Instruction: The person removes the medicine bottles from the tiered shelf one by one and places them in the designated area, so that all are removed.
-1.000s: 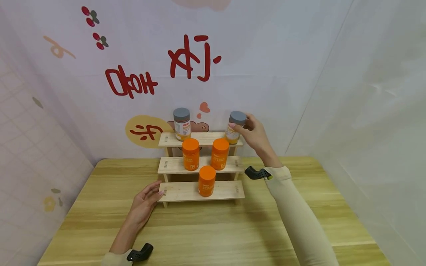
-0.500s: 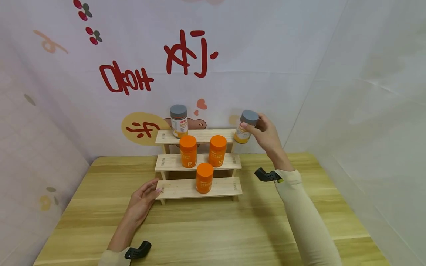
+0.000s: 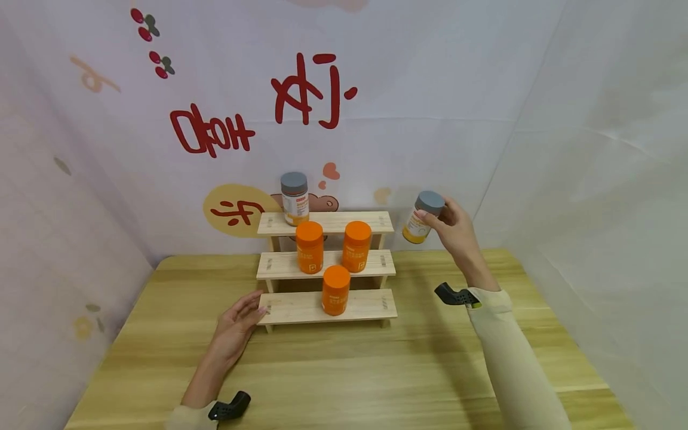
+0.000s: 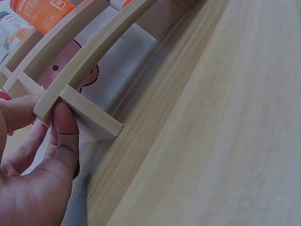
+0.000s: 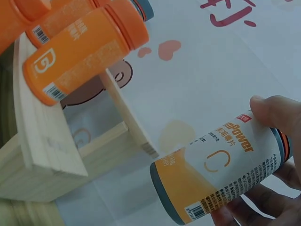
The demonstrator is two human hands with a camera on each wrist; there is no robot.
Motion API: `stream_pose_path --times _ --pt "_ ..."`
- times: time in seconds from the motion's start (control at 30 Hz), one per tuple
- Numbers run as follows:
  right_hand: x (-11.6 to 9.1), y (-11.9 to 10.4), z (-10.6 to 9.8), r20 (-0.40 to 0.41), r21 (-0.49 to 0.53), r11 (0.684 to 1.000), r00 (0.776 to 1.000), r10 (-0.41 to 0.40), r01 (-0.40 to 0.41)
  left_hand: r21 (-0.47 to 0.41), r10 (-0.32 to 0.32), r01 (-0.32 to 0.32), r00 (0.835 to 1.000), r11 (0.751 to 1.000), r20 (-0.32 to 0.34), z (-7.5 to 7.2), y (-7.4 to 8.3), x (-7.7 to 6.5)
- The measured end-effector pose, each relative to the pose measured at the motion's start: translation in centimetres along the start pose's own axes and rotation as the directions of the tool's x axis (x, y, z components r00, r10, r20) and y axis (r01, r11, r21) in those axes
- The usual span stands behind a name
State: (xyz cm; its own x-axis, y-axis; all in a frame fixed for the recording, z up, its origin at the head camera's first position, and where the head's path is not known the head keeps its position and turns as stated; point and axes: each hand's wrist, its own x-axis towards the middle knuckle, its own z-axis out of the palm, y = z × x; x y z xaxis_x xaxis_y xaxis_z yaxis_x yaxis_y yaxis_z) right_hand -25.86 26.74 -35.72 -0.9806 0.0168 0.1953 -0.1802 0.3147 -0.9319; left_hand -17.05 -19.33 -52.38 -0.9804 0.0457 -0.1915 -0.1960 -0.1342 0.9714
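My right hand (image 3: 458,235) grips a grey-lidded bottle (image 3: 418,226) with a white and yellow label, in the air to the right of the top tier. In the right wrist view the thumb and fingers wrap round the lid end of the bottle (image 5: 221,165). My left hand (image 3: 235,330) pinches the left end of the bottom tier of a three-tier wooden shelf (image 3: 290,309); the left wrist view shows thumb and fingers above and below the board (image 4: 70,77). Another grey-lidded bottle (image 3: 295,203) stands on the top tier at the left.
Two orange bottles, one left (image 3: 309,251) and one right (image 3: 357,249), stand on the middle tier. A third orange bottle (image 3: 335,292) is on the bottom tier. The shelf stands on a wooden table (image 3: 344,370), close to a printed cloth backdrop (image 3: 430,143).
My right hand has lifted the grey-lidded bottle off the right end of the top tier and carried it rightward, clear of the shelf. The left hand stays on the bottom tier.
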Motion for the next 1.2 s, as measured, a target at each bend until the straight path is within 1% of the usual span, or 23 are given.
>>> stream_pose_path --times 0.1,0.23,0.4,0.6,0.83,1.03,1.2 --pt "-0.2 0.9 -0.3 0.003 -0.002 1.0 1.0 0.009 -0.009 -0.007 -0.009 0.009 1.0 1.0 -0.008 0.2 0.0 -0.2" --pt "-0.5 2.3 -0.4 0.007 -0.006 1.0 1.0 0.028 -0.028 0.009 -0.005 0.005 1.0 1.0 -0.014 0.1 0.1 -0.3" --pt "-0.9 4.0 -0.7 0.009 -0.038 0.999 0.999 0.032 -0.032 0.021 -0.001 0.001 1.0 1.0 0.0 0.0 -0.1 -0.3" --pt "-1.2 5.9 -1.3 0.003 -0.058 0.997 0.998 0.056 -0.055 0.004 0.018 -0.018 1.0 1.0 0.015 0.0 -0.1 -0.1" --pt "-1.5 8.2 -1.8 0.01 -0.059 0.996 0.997 0.073 -0.072 -0.009 0.024 -0.024 1.0 1.0 -0.004 0.0 0.0 0.0" --pt "-1.9 10.1 -2.2 0.031 -0.051 0.99 0.991 0.13 -0.129 -0.018 0.022 -0.022 1.0 1.0 -0.008 0.1 0.0 -0.2" --pt "-2.2 11.8 -2.4 0.054 -0.068 0.987 0.987 0.149 -0.145 -0.018 0.026 -0.026 1.0 0.999 -0.012 0.2 0.2 -0.3"
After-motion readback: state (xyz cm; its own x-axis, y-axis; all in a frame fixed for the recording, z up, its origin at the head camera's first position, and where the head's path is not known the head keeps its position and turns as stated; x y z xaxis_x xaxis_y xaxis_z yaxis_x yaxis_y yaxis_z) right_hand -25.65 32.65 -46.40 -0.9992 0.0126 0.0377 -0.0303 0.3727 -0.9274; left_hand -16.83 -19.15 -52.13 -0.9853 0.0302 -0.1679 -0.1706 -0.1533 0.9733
